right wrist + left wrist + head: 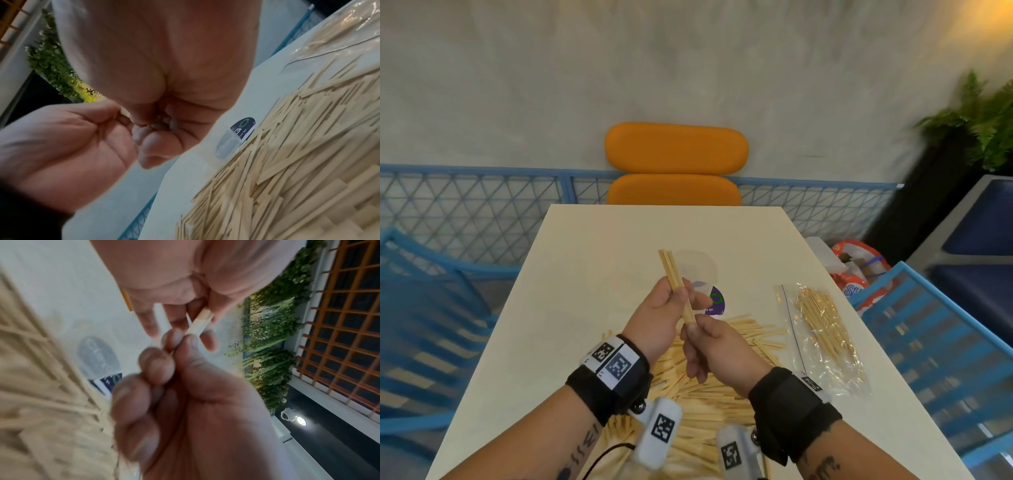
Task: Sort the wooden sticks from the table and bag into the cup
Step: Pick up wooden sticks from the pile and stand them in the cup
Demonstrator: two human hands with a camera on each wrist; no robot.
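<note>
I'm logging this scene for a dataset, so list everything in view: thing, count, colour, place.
held sticks: a few, pale wood, between both hands
stick pile: many, pale wood, near table edge
bag: one, clear, right of pile, thin sticks inside
cup: one, clear with purple label, behind hands
table: one, cream
chair: one, orange, far side
plant: one, green, far right
left hand: grips the sticks
right hand: pinches their lower end

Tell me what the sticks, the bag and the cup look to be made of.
Sticks: pale, unfinished wood by the matte tan look.
Bag: thin clear plastic, glossy and crinkled, with a zip strip.
Cup: clear, probably plastic; the table shows through, and a printed label sits on it.
</note>
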